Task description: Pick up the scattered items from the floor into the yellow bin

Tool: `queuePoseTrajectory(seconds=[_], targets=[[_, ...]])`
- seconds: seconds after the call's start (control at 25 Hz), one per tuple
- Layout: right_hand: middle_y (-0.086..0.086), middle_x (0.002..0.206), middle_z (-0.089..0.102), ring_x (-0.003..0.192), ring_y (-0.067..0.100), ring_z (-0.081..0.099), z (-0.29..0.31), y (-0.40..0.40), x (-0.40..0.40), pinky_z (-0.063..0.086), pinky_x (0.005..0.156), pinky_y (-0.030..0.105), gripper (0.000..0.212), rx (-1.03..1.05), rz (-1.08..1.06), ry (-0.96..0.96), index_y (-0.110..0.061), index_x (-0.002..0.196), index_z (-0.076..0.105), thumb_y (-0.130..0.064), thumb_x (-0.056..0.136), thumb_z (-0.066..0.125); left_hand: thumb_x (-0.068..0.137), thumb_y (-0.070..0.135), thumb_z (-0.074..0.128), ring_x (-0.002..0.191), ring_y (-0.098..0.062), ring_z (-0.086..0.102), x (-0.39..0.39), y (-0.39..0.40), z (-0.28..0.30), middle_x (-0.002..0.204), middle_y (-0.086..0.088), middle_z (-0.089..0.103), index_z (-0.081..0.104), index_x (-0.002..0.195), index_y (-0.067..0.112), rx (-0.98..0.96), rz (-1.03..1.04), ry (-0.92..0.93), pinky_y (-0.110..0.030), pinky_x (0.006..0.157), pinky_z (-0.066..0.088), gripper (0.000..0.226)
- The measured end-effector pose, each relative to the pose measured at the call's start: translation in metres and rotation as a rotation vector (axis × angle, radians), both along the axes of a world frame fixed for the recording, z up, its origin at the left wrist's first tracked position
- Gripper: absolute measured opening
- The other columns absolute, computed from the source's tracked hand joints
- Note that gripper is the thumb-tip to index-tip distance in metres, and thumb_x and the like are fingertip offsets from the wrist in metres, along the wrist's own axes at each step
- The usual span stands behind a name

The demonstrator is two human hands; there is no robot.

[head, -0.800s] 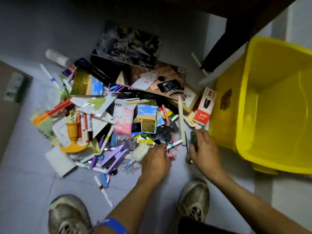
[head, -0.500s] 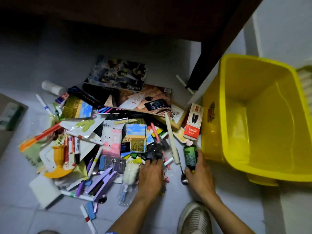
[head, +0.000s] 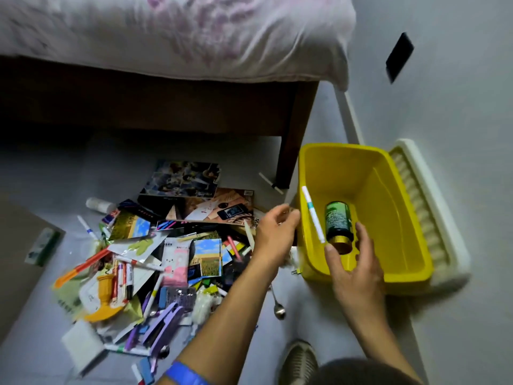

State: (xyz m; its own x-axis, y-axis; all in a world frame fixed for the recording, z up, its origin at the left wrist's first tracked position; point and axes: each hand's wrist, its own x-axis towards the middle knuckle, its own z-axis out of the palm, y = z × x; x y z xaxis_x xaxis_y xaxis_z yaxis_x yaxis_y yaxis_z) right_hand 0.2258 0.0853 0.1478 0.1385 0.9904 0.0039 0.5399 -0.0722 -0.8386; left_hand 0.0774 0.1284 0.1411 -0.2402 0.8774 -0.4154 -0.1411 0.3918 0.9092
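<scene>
The yellow bin stands on the floor at the right. My right hand is over it, fingers loosely spread around the gold cap end of a green bottle inside the bin. A white pen with a teal band hangs in the air just inside the bin's left wall. My left hand is beside that wall with its fingers apart and nothing in it. The pile of scattered items, made up of pens, cards, packets and booklets, covers the floor to the left.
A metal spoon lies on the floor between the pile and the bin. A bed with a dark wooden leg stands behind. A white ribbed lid leans at the bin's right side. My shoe is below.
Both hands have risen from the pile to the bin. The green bottle has gone with my right hand into the bin. A white pen has left my left hand. The view has tilted up.
</scene>
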Motion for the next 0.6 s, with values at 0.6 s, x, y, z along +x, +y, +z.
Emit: queuePoseTrajectory(seconds=[0.6], targets=[[0.008,0.148,0.041,0.131,0.031,0.04,-0.117,0.111,-0.169,0.039,0.102,0.043,0.061,0.028,0.766,-0.816,-0.017,0.143,0.04,-0.024,0.085,0.056,0.09,0.012,0.06,0.084,-0.011,0.065,-0.149,-0.041,-0.112,0.1,0.004,0.069,0.068,0.093,0.029,-0.264,0.239,0.149,-0.025,0.073,0.051,0.019]])
